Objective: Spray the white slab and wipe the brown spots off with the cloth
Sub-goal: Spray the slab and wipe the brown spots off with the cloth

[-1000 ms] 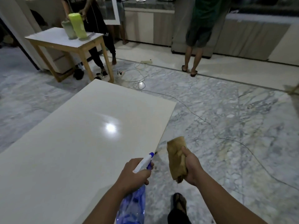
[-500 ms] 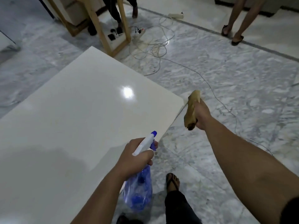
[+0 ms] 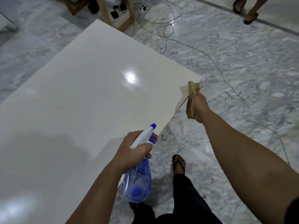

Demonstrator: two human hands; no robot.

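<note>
A large glossy white slab (image 3: 84, 102) fills the left and middle of the view, with a lamp glare on it. I cannot make out brown spots on it. My left hand (image 3: 134, 149) grips a blue translucent spray bottle (image 3: 137, 181) by its white and blue trigger head, at the slab's near right edge, nozzle pointing over the slab. My right hand (image 3: 199, 107) is stretched out to the slab's right corner, closed on a tan cloth (image 3: 191, 94) that touches the corner edge.
Grey marble floor (image 3: 242, 70) surrounds the slab. A tangle of white cables (image 3: 158, 25) and a thin wire run across it. Wooden table legs (image 3: 119, 15) stand beyond the far corner. Another person's feet (image 3: 246, 12) are at the top right. My sandalled foot (image 3: 178, 164) is beside the slab.
My view has tilted down and closer to the slab. My right hand with the cloth has reached forward from beside the bottle to the slab's right corner. The left hand still holds the bottle.
</note>
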